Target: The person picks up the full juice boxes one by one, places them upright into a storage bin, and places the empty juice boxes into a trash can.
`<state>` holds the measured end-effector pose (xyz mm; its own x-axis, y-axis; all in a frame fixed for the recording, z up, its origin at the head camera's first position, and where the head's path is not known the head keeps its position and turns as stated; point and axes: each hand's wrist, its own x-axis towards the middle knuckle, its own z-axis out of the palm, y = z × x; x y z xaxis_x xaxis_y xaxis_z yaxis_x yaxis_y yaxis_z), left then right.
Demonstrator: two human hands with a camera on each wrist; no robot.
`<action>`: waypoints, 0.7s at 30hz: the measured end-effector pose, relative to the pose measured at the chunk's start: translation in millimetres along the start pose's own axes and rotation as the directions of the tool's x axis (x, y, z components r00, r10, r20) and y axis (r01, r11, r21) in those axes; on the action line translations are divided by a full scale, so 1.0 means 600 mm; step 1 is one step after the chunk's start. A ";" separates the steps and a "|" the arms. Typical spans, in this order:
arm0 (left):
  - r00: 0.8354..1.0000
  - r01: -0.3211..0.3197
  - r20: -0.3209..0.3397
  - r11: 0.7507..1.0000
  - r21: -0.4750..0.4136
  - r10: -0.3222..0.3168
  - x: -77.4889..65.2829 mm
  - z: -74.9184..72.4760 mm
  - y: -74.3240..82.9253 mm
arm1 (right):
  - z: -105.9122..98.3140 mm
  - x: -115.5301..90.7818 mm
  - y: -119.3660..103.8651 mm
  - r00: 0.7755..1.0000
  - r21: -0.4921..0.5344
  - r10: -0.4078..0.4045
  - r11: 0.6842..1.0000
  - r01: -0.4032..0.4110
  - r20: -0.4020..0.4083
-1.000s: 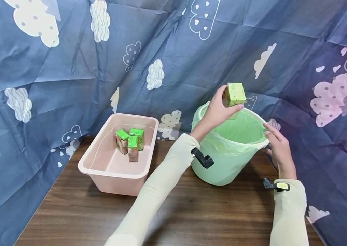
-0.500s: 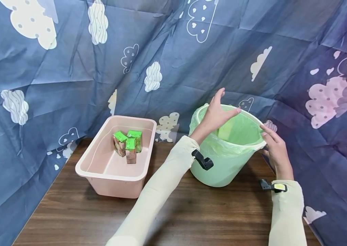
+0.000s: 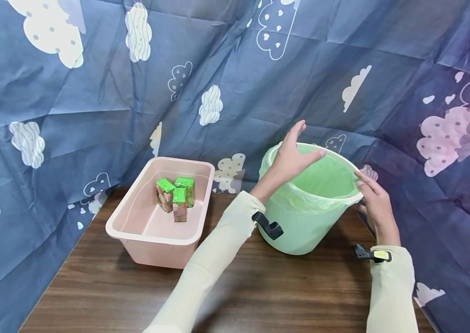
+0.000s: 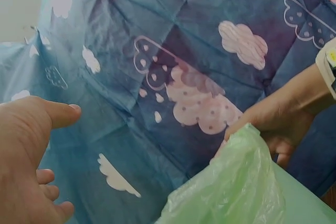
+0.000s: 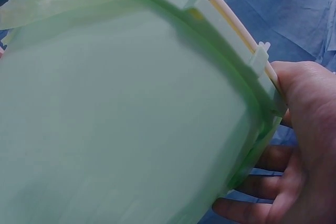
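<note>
A pale green trash bin [image 3: 299, 233] with a thin green plastic liner [image 3: 322, 175] stands tilted on the table at the right. My left hand [image 3: 288, 161] hovers over its left rim, thumb and fingers spread, holding nothing; the left wrist view also has this hand [image 4: 23, 156] free. On the bin's right side my right hand [image 3: 378, 208] grips the rim. In the right wrist view, that hand's [image 5: 310, 129] thumb is at the rim and its fingers are around the outer side. The carton seen earlier is hidden from view.
Left of the bin sits a pink plastic tub [image 3: 157, 252]. Inside it stand three small drink cartons [image 3: 179, 212] with bright green tops, close together. Both containers rest on a dark wooden table [image 3: 285, 291]. Behind hangs a blue cloud-patterned cloth [image 3: 243, 83].
A second ago my left hand held a yellow-green carton above the bin. It let go, and the carton dropped inside, out of sight now. My right hand has stayed on the rim.
</note>
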<state>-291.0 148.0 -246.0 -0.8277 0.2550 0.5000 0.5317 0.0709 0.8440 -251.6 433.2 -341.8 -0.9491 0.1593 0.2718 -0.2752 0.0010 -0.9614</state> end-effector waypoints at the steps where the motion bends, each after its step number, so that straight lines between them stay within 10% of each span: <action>1: 1.000 -0.012 0.006 1.000 -0.016 0.012 -0.005 -0.003 0.002 | -0.001 -0.001 0.000 1.000 0.002 -0.002 1.000 0.002 -0.002; 21: 0.971 -0.240 -0.048 0.961 -0.138 0.236 -0.142 -0.144 -0.006 | -0.002 0.007 -0.001 1.000 0.020 0.007 1.000 -0.007 -0.004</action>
<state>-237.6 42.7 -275.0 -0.6866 0.2184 0.6935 0.6848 -0.1261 0.7177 -255.0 435.1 -340.1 -0.9505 0.1630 0.2647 -0.2714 -0.0200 -0.9623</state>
